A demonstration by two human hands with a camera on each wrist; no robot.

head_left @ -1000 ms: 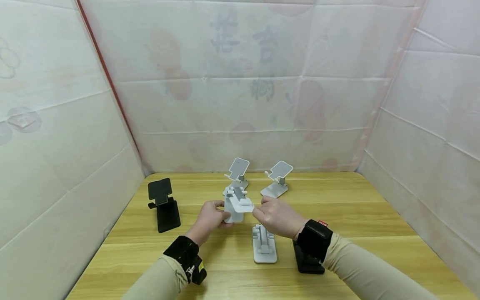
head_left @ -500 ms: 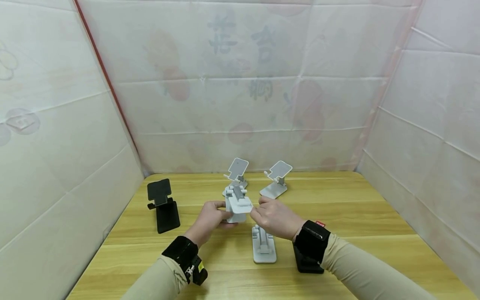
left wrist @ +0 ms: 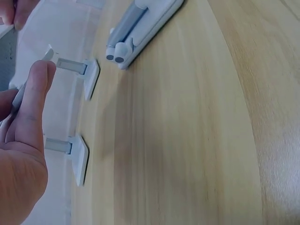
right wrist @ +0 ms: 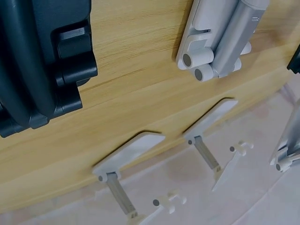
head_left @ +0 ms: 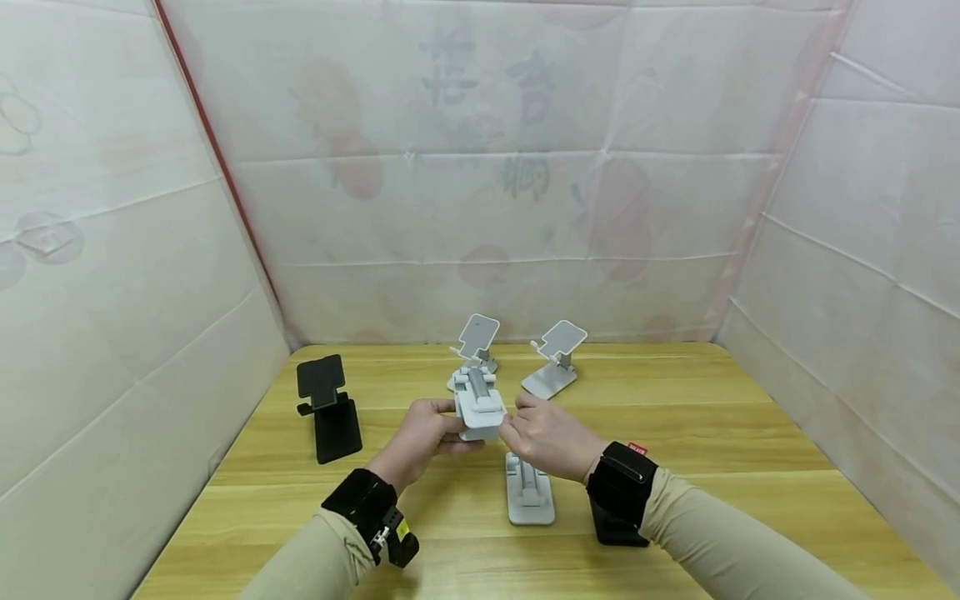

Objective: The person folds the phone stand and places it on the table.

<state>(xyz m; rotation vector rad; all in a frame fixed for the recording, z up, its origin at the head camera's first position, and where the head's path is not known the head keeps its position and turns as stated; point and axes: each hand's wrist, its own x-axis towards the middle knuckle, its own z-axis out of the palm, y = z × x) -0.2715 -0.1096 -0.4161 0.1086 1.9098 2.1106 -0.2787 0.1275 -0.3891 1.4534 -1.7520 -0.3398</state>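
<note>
A white phone stand (head_left: 481,407) is held up off the table between both hands. My left hand (head_left: 423,437) grips its base from the left side, thumb and fingers on either side of it. The fingers of my right hand (head_left: 546,435) pinch the near right edge of the stand's upper plate. In the left wrist view, the left hand (left wrist: 26,136) holds the thin base, and right-hand fingertips (left wrist: 21,14) show at the top left corner. Only part of the held stand (right wrist: 289,140) appears in the right wrist view, at its right edge.
A folded white stand (head_left: 530,492) lies in front of the hands. A black folded stand (head_left: 617,527) is partly under the right wrist. Two unfolded white stands (head_left: 478,335) (head_left: 562,340) stand at the back, and an unfolded black stand (head_left: 337,429) at the left, on the wooden table (head_left: 712,417).
The held stand's base has swung in under its upper plate, so the two parts are closer together. My left hand has turned and shifted slightly right with it; the right hand keeps its pinch.
</note>
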